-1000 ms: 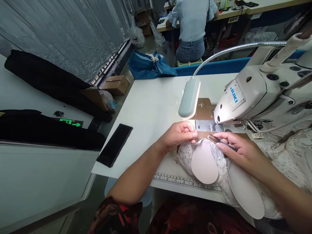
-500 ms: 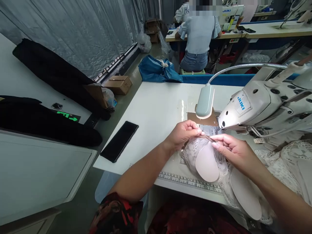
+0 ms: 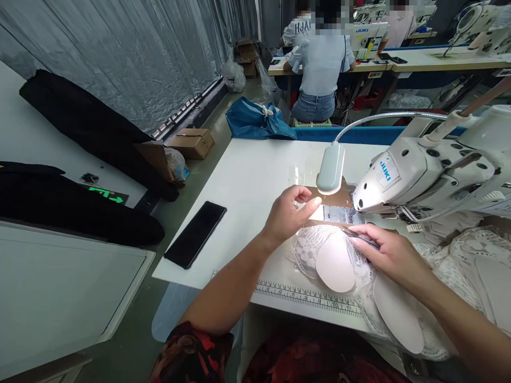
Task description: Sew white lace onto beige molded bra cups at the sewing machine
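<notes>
White lace fabric with smooth oval pads [image 3: 335, 263] lies along the table's front edge. My right hand [image 3: 379, 247] is closed on a thin dark metal tool [image 3: 361, 238], whose tip points left over the top of the lace. Just above and left of the lace is my left hand [image 3: 293, 213], raised, with thumb and fingers apart and nothing seen between them. Beyond the lace, the head of a white sewing machine [image 3: 383, 181] stands at the right, its needle area partly hidden. A clear plate [image 3: 339, 214] and brown card lie beside it.
A black phone [image 3: 195, 234] lies on the table's left side. A lamp [image 3: 331, 167] on a bendable arm hangs over the table. More lace [image 3: 479, 255] is heaped at the right. A blue bag [image 3: 259, 119] sits at the far edge; people sit at machines beyond.
My left hand has let go of the lace's upper edge, moved a little left and opened. My right hand still holds the tool, now seen more fully. The view has shifted slightly.
</notes>
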A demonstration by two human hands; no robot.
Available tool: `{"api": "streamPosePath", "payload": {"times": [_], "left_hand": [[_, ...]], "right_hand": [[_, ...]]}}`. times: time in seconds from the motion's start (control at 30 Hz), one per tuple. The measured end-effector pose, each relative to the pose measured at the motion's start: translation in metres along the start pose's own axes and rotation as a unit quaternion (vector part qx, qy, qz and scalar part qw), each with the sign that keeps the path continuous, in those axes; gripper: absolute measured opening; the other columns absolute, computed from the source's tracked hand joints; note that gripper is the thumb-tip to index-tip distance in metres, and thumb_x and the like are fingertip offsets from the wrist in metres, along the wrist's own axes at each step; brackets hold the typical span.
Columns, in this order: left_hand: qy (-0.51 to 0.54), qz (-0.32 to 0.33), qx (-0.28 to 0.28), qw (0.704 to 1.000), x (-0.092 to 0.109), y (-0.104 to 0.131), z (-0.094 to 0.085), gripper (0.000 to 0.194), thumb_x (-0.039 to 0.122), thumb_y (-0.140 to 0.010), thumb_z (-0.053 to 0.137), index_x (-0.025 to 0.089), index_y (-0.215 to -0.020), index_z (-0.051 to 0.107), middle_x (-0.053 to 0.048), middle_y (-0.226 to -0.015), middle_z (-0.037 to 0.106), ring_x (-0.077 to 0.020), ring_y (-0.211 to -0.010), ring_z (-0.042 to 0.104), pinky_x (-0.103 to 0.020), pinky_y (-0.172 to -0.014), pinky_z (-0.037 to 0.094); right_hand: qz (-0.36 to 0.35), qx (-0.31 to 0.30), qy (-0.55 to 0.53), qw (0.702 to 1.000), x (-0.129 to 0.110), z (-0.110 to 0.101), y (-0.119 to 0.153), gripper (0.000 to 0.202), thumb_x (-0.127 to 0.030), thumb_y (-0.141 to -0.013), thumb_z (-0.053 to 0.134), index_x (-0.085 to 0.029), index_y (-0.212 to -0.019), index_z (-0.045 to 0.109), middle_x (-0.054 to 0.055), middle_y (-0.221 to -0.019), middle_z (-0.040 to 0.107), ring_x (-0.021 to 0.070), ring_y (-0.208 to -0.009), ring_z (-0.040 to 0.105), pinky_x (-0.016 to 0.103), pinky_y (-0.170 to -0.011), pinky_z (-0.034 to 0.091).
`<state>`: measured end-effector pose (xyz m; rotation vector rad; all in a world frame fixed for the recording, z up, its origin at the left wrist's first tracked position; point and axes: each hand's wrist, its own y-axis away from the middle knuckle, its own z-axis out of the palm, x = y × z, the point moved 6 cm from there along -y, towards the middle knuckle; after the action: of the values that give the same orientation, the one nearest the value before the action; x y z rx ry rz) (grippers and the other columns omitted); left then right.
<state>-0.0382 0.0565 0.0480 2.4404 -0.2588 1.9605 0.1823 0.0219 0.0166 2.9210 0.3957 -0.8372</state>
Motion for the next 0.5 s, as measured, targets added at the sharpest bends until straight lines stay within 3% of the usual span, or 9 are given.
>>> {"api": "streamPosePath", "payload": {"times": [0.03, 0.1, 0.17, 0.23, 0.3, 0.4, 0.5], "left_hand": [[-0.101, 0.029, -0.006, 0.994, 0.011, 0.006, 0.001, 0.027, 0.043, -0.087, 0.06, 0.017, -0.097, 0.061, -0.006, -0.098, 0.062, -0.0182, -0.087, 0.057, -0.033, -0.077, 0.045], [-0.265, 0.06, -0.083, 0.959, 0.022, 0.022, 0.02, 0.034, 0.048, -0.09, 0.055, 0.015, -0.099, 0.062, -0.009, -0.096, 0.062, -0.0223, -0.085, 0.056, -0.036, -0.074, 0.046], [-0.384, 0.07, -0.186, 0.902, 0.019, 0.042, 0.047, 0.036, 0.047, -0.089, 0.054, 0.012, -0.096, 0.062, -0.012, -0.093, 0.062, -0.0268, -0.085, 0.057, -0.04, -0.072, 0.047], [-0.454, 0.106, -0.27, 0.842, 0.009, 0.06, 0.07, 0.027, 0.034, -0.087, 0.055, 0.01, -0.099, 0.061, -0.016, -0.102, 0.062, -0.0303, -0.094, 0.057, -0.043, -0.077, 0.048], [-0.471, 0.163, -0.325, 0.803, 0.0, 0.07, 0.082, 0.027, 0.021, -0.084, 0.055, 0.011, -0.108, 0.06, -0.017, -0.12, 0.059, -0.0318, -0.112, 0.053, -0.047, -0.091, 0.046], [-0.46, 0.197, -0.362, 0.786, -0.007, 0.065, 0.072, 0.034, 0.01, -0.08, 0.055, 0.018, -0.113, 0.061, -0.011, -0.131, 0.057, -0.0311, -0.129, 0.044, -0.051, -0.104, 0.038], [-0.441, 0.189, -0.376, 0.793, -0.005, 0.051, 0.056, 0.033, 0.005, -0.081, 0.053, 0.021, -0.107, 0.066, -0.008, -0.131, 0.059, -0.0305, -0.13, 0.044, -0.049, -0.103, 0.041]], "right_hand": [[0.007, 0.024, 0.056, 0.998, 0.015, -0.007, 0.004, 0.035, -0.047, -0.092, 0.049, -0.028, -0.116, 0.066, 0.003, -0.095, 0.075, 0.0219, -0.07, 0.069, 0.034, -0.058, 0.052], [-0.003, 0.08, 0.185, 0.98, 0.04, -0.02, 0.012, 0.034, -0.047, -0.092, 0.048, -0.025, -0.109, 0.068, 0.006, -0.078, 0.074, 0.0248, -0.061, 0.067, 0.034, -0.05, 0.047], [-0.052, 0.107, 0.279, 0.953, 0.052, -0.028, 0.017, 0.031, -0.04, -0.094, 0.045, -0.024, -0.098, 0.071, 0.012, -0.08, 0.072, 0.0308, -0.075, 0.068, 0.039, -0.06, 0.049], [-0.1, 0.134, 0.288, 0.943, 0.053, -0.031, 0.021, 0.033, -0.035, -0.095, 0.041, -0.023, -0.095, 0.072, 0.016, -0.089, 0.072, 0.0335, -0.089, 0.067, 0.042, -0.071, 0.051], [-0.128, 0.15, 0.232, 0.953, 0.046, -0.028, 0.02, 0.033, -0.033, -0.095, 0.04, -0.022, -0.1, 0.071, 0.013, -0.096, 0.073, 0.0308, -0.09, 0.068, 0.043, -0.073, 0.053], [-0.186, 0.097, 0.126, 0.97, 0.023, -0.008, 0.012, 0.035, -0.027, -0.095, 0.04, -0.021, -0.117, 0.067, 0.01, -0.118, 0.07, 0.0259, -0.104, 0.067, 0.042, -0.084, 0.054], [-0.248, 0.023, 0.063, 0.966, 0.002, 0.009, 0.005, 0.043, -0.021, -0.091, 0.04, -0.017, -0.129, 0.06, 0.012, -0.134, 0.061, 0.0259, -0.125, 0.055, 0.046, -0.1, 0.047]]}}
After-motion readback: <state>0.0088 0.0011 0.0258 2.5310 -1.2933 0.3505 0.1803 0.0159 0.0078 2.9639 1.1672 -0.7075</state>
